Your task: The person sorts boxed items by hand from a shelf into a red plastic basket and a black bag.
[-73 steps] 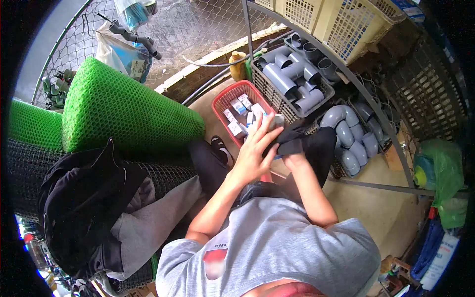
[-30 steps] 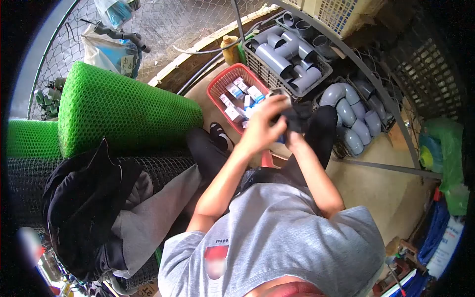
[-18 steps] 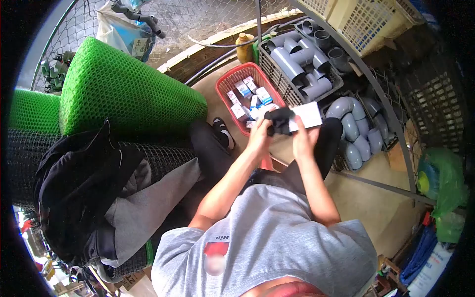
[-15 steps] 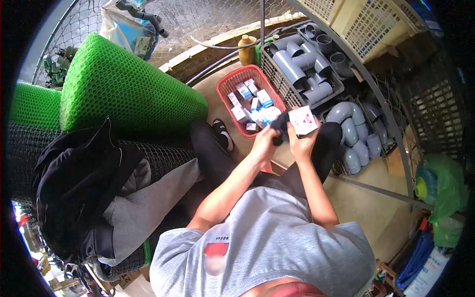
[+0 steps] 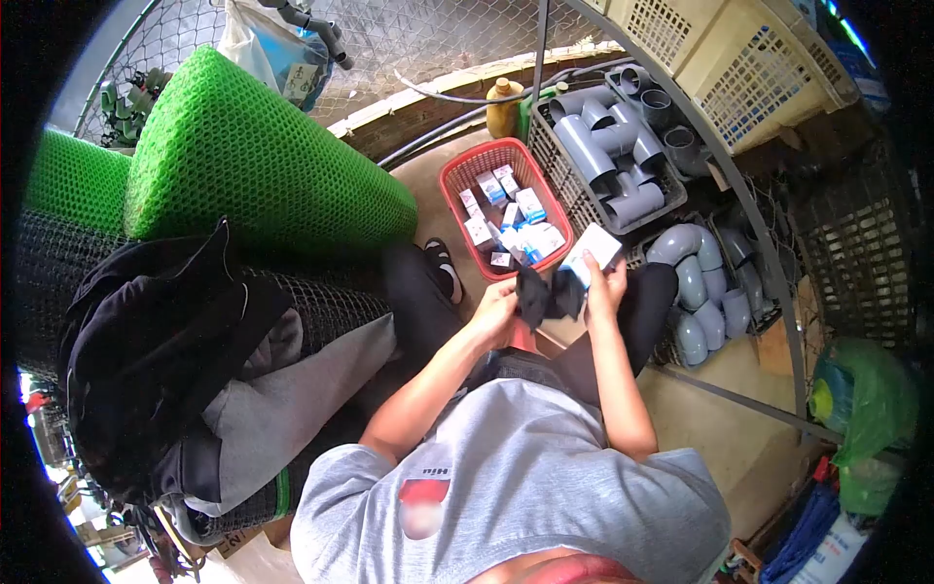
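My left hand is closed on one end of a black cloth, which hangs loosely in front of my lap. My right hand grips a small white carton with a blue side, its thumb on the upper face. Another dark fold of the cloth lies against the carton's lower left side. Just beyond both hands, a red plastic basket holds several similar white and blue cartons.
Grey pipe fittings fill a dark crate right of the basket; grey elbows sit nearer me. A green mesh roll and a dark jacket are at left. A yellow bottle stands behind the basket. A metal bar crosses at right.
The carton has tilted, turning its red-marked face from view and showing a blue side. My left hand has drawn back down and left, spreading the black cloth between the hands.
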`<state>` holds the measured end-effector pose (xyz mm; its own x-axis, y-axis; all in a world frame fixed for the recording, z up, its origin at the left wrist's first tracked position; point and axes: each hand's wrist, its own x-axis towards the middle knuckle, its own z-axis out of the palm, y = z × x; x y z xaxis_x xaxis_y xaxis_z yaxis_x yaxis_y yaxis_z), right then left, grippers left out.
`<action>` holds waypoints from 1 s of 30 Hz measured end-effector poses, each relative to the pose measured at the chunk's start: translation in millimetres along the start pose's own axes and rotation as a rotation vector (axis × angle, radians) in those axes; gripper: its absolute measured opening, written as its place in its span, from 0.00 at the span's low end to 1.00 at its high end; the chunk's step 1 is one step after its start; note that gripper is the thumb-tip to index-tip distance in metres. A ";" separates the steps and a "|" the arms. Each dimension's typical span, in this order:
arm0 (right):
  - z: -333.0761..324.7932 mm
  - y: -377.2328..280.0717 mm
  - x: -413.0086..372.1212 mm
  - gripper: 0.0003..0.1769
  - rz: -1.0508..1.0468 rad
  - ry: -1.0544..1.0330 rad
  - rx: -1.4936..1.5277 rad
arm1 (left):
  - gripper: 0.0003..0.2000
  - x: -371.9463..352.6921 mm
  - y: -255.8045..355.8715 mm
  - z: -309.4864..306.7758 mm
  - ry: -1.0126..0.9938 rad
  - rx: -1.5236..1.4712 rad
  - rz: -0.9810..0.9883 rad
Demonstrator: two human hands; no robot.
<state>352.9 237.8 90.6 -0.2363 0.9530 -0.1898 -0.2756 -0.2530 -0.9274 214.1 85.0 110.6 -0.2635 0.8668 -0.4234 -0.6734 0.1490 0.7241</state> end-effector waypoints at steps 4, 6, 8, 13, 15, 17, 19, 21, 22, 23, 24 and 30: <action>-17.0 27.7 18.4 0.22 0.095 -0.020 -0.023 | 0.18 -1.5 -8.6 -19.6 -0.100 0.054 -0.020; -16.0 47.0 16.8 0.19 0.207 -0.156 -0.094 | 0.26 10.7 -19.0 -20.7 -0.068 0.014 -0.119; -17.9 68.5 17.7 0.24 0.366 -0.386 -0.131 | 0.28 27.4 -44.6 -28.5 0.013 0.185 -0.156; -6.8 43.2 11.8 0.35 0.450 -0.342 -0.472 | 0.21 72.4 -67.6 -55.4 0.122 -0.019 -0.206; -19.4 30.4 8.7 0.43 0.425 -0.226 -0.476 | 0.15 107.1 -81.9 -78.2 0.172 -0.010 -0.270; -40.3 18.4 4.2 0.38 0.401 -0.260 -0.437 | 0.13 134.4 -74.7 -78.7 0.280 -0.099 -0.370; -52.9 0.0 -5.7 0.33 0.384 -0.258 -0.440 | 0.17 198.9 -100.9 -109.1 0.384 0.050 -0.338; -67.3 -15.5 -15.1 0.31 0.379 -0.281 -0.422 | 0.17 278.3 -138.2 -148.5 0.262 -0.061 -0.296; -70.5 -23.4 -17.3 0.28 0.385 -0.304 -0.402 | 0.18 289.6 -129.1 -141.7 0.296 -0.032 -0.298; -69.7 -33.6 -19.9 0.28 0.386 -0.299 -0.401 | 0.19 270.5 -98.1 -110.9 0.303 -0.063 -0.217; -68.7 -46.3 -24.5 0.26 0.366 -0.291 -0.384 | 0.20 252.9 -71.0 -89.2 0.372 0.048 -0.257; -66.9 -80.0 -9.8 0.20 0.202 -0.241 -0.343 | 0.16 209.9 -56.6 -75.6 0.289 0.570 -0.081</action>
<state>439.6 259.9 145.1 -0.4743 0.8141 -0.3350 0.1131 -0.3210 -0.9403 144.7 222.5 -60.4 -0.4561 0.6909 -0.5609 -0.2474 0.5070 0.8257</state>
